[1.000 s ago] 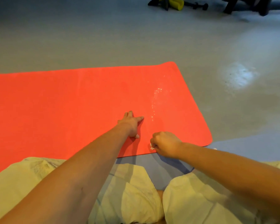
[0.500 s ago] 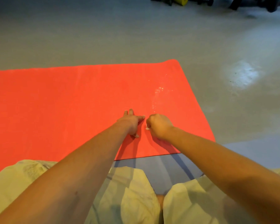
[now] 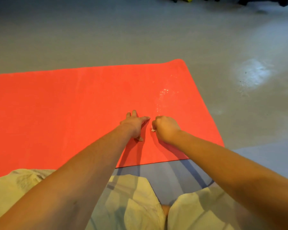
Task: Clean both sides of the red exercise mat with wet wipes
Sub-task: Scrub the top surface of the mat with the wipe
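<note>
Wiping the mat (image 3: 73,105).
Left hand (image 3: 134,124) flat; right hand (image 3: 166,128) clenches a mostly hidden wipe (image 3: 153,129).

Your red mat (image 3: 73,105) looks matt, w/ a wet glossy streak (image 3: 163,97) at 1 o'clock. Grey floor (image 3: 106,39) is smooth, semi-gloss sheen at 2 o'clock; your shorts (image 3: 140,205) are crumpled cloth.

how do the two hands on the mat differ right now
The left hand lies flat with fingers spread; the right hand is curled into a fist. The left hand holds nothing; the right hand grips a white wipe. Both rest on the red mat, side by side.
</note>
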A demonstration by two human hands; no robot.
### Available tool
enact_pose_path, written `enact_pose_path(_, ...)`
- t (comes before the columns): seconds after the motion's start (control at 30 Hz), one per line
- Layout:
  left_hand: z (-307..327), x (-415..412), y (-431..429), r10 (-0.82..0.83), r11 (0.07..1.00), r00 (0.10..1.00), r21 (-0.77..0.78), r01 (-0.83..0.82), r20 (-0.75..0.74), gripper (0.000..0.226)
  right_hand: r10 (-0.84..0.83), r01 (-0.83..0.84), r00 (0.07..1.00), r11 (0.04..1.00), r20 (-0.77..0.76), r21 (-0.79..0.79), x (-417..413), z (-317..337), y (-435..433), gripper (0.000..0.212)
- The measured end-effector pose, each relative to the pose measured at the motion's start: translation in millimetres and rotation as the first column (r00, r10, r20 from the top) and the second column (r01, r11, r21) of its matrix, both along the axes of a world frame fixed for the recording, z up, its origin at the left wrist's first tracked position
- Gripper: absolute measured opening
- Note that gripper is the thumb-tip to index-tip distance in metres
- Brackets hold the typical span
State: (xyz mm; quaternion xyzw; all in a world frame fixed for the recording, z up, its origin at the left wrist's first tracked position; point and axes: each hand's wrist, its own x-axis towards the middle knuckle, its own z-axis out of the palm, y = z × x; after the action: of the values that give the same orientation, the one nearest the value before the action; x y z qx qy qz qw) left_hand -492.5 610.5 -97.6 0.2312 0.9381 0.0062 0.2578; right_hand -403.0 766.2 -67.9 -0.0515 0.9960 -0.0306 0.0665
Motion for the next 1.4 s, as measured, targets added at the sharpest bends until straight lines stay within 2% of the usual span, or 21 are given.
enact_pose_path(0.1,2.5,-2.6,2.9,0.002,0.999,0.999,-0.044,0.000,0.046,0.133,-0.024,0.024,1.000,1.000,0.002,0.001,-12.3,-0.9,1.5,0.016)
enact_pose_path(0.27,8.5,-4.8,5.9,-0.016,0.995,0.997,-0.100,0.023,0.072,0.135,0.186,-0.198,0.962,0.979,0.200,0.041,7.8,0.7,9.7,0.018)
enact_pose_path(0.33,10.0,-5.0,6.7,-0.023,0.994,0.997,-0.104,0.031,0.074,0.136,0.225,-0.243,0.952,0.968,0.208,0.063,18.8,-2.7,11.1,0.014)
enact_pose_path(0.53,16.2,-3.0,9.2,-0.031,0.993,0.996,-0.115,0.040,0.083,0.133,0.097,-0.097,0.993,0.995,0.067,-0.006,6.4,-3.7,16.2,0.013)
enact_pose_path(0.67,19.1,-1.3,9.2,-0.029,0.992,0.996,-0.118,0.039,0.082,0.132,-0.089,0.090,0.996,0.991,0.012,-0.100,-11.7,0.0,22.3,0.015)
enact_pose_path(0.8,20.1,-1.0,8.3,-0.027,0.992,0.996,-0.117,0.038,0.089,0.133,0.046,-0.044,0.996,0.999,0.073,-0.028,3.4,-3.2,19.6,0.014)
enact_pose_path(0.93,22.5,-1.7,10.5,-0.034,0.989,0.995,-0.138,0.047,0.096,0.133,0.161,-0.157,0.982,0.986,0.100,-0.051,32.0,-11.8,27.1,0.016)
enact_pose_path(1.03,25.2,-3.2,12.9,-0.044,0.986,0.995,-0.157,0.058,0.094,0.134,0.143,-0.142,0.988,0.989,0.053,-0.030,41.6,-13.2,22.1,0.018)
enact_pose_path(1.23,25.4,-6.0,13.9,-0.066,0.981,0.994,-0.176,0.081,0.089,0.134,0.094,-0.091,0.994,0.995,0.051,-0.047,41.2,-10.6,17.9,0.018)
enact_pose_path(1.4,30.8,-6.8,13.3,-0.077,0.977,0.992,-0.189,0.095,0.098,0.134,0.006,-0.006,1.000,0.997,0.004,-0.081,13.9,-4.4,8.9,0.019)
